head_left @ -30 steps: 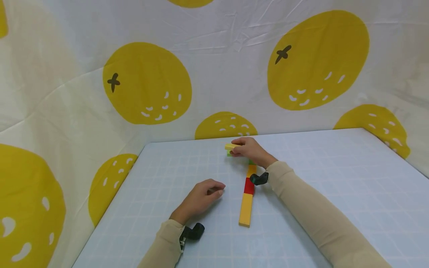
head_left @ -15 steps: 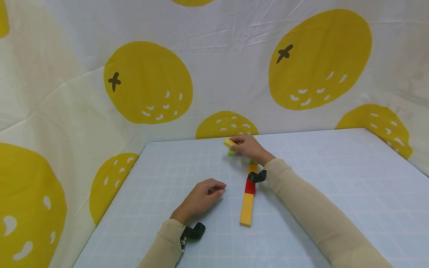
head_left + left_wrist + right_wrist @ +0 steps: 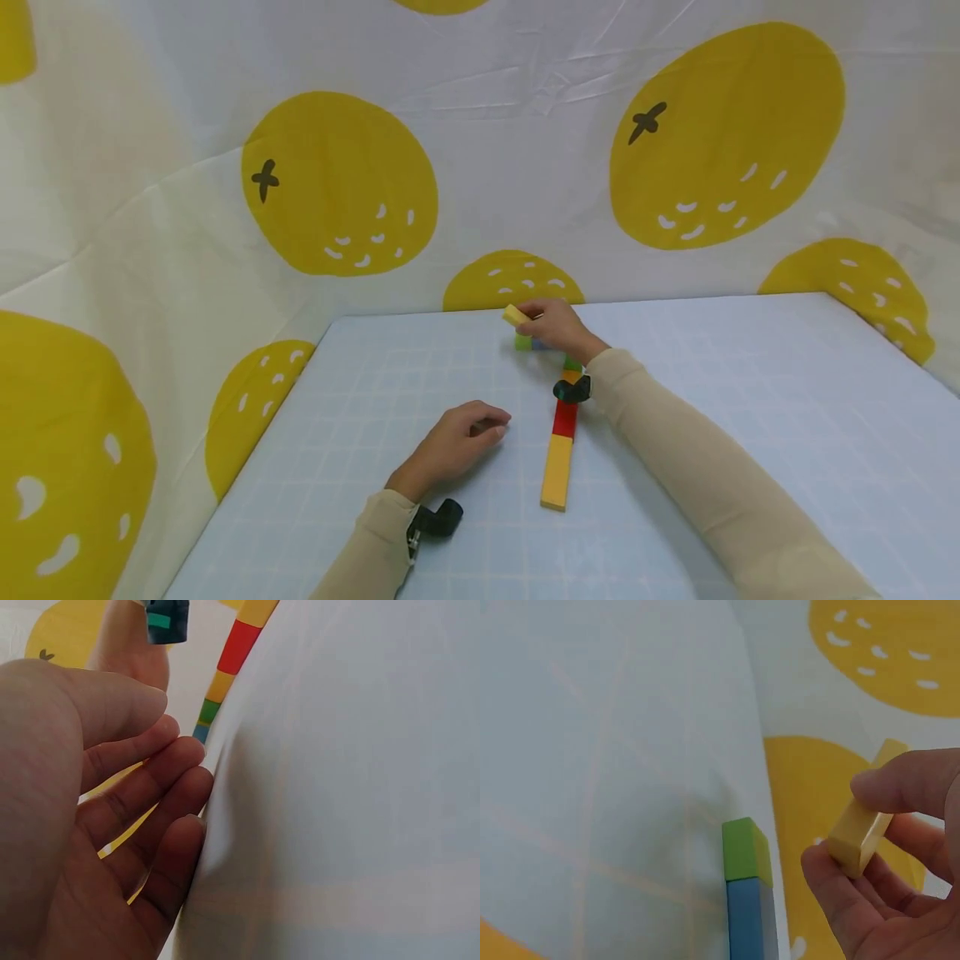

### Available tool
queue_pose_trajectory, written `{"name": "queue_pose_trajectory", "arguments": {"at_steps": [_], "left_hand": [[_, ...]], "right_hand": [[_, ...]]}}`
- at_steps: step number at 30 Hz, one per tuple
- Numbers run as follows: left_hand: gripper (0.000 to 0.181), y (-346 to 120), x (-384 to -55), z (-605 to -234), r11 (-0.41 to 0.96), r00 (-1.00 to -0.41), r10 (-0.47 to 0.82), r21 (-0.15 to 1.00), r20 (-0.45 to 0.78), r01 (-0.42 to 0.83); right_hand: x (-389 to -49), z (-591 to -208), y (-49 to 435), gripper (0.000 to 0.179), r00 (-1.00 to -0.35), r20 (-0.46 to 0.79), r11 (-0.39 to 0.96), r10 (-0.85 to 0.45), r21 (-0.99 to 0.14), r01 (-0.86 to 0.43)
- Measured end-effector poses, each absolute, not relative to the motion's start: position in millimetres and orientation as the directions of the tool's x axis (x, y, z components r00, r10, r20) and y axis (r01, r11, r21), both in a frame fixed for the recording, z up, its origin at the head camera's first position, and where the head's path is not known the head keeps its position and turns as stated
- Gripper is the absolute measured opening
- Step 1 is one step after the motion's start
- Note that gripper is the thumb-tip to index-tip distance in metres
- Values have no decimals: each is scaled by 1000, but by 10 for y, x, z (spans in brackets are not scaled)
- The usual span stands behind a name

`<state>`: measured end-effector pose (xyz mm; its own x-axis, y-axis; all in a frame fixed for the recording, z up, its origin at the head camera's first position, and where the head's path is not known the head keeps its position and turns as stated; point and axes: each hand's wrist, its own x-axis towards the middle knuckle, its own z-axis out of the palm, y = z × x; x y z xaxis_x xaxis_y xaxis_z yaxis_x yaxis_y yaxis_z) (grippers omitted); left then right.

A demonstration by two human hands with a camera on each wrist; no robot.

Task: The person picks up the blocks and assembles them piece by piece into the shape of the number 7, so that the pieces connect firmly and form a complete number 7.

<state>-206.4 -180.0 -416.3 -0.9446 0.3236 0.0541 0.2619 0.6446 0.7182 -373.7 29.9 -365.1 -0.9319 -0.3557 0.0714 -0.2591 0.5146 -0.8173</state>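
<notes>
My right hand pinches a small yellow block between thumb and fingers, tilted and raised near the far end of a row of blocks. Close below it sits a light green block, end to end with a blue block. From there the row turns toward me: a dark green block, an orange block, a red block and a long yellow block. To the left of this row, my left hand rests on the table with loosely curved fingers, holding nothing.
The white table carries a faint grid. Behind it and to the left hangs a white curtain printed with large yellow fruit shapes. My right forearm reaches over the table to the right of the row.
The yellow block in my right hand has risen from close over the light green block and swung from level to tilted. My left hand stays in place.
</notes>
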Motion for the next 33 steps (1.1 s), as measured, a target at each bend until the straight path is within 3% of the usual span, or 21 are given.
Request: {"name": "queue_pose_trajectory", "arguments": {"at_steps": [11,24,33], "left_hand": [[24,-1818,-2051,-4107,655,-951,305,716,43,243],[23,-1805,-2099,-4154,647,-944,325,717,48,259],[22,-1807,-2095,-4182,649,-942,329,709,64,274]], "right_hand": [[-3843,-3679,119,43,-882,146,561,-449,-721,-405],[-3957,-3786,23,38,-847,194,591,-495,-639,-492],[-4009,-3900,-13,38,-863,135,590,-486,-678,-438]]}}
